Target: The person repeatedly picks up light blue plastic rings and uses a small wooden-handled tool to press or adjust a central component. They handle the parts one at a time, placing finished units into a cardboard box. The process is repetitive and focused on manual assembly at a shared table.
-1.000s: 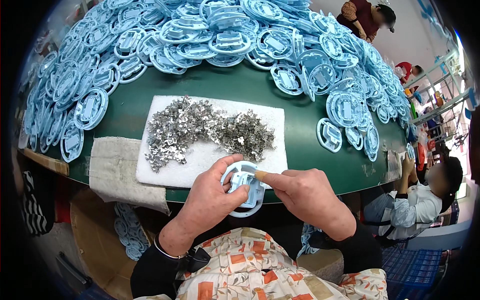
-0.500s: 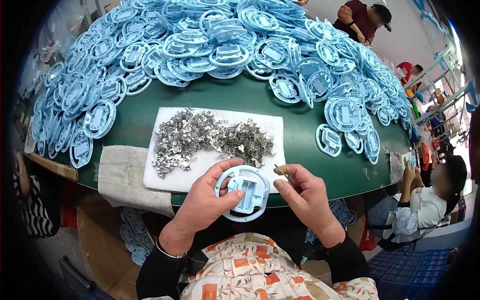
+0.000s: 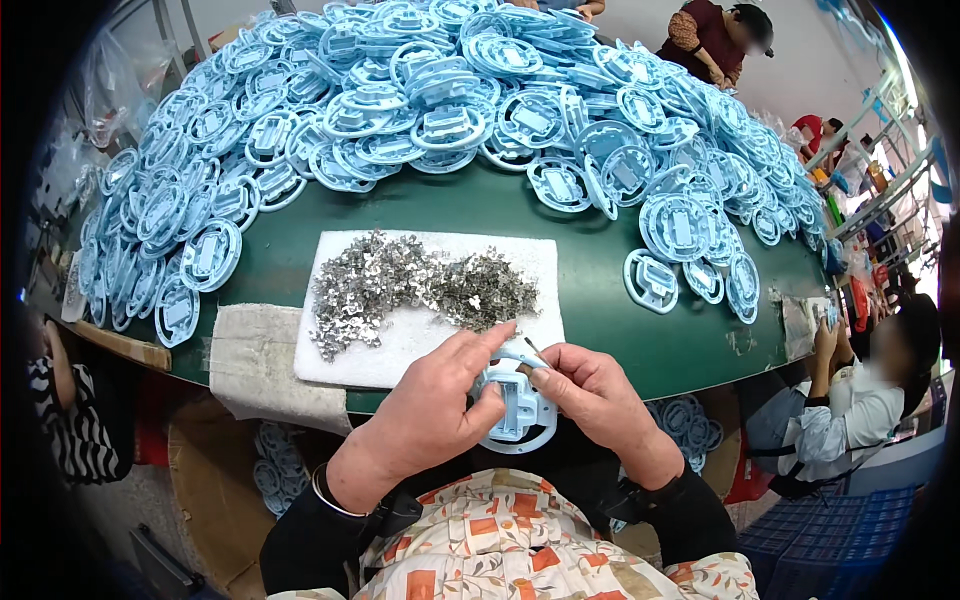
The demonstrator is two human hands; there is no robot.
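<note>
A light blue plastic ring-shaped part point(image 3: 519, 408), like a small toy steering wheel with an open rectangular compartment, is held low in front of me. My left hand point(image 3: 430, 395) grips its left side, thumb by the compartment and fingers over the upper rim. My right hand point(image 3: 605, 408) is at its upper right, pinching a thin metal tool point(image 3: 533, 347) whose kind is hard to make out. The fingertips of both hands are close together at the rim. Just beyond them, a heap of small silvery metal clips point(image 3: 375, 290) lies on a white foam board point(image 3: 545, 275).
A large pile of similar blue parts point(image 3: 450, 125) covers the far side of the green table point(image 3: 290, 225). Left of the foam board lies a greyish cloth point(image 3: 262, 350). Cardboard boxes point(image 3: 205, 480) stand below. Co-workers sit at the right point(image 3: 850, 400) and beyond the pile.
My right hand has moved left to the blue part with the tool. The left hand has shifted right and its fingers now reach over the top rim.
</note>
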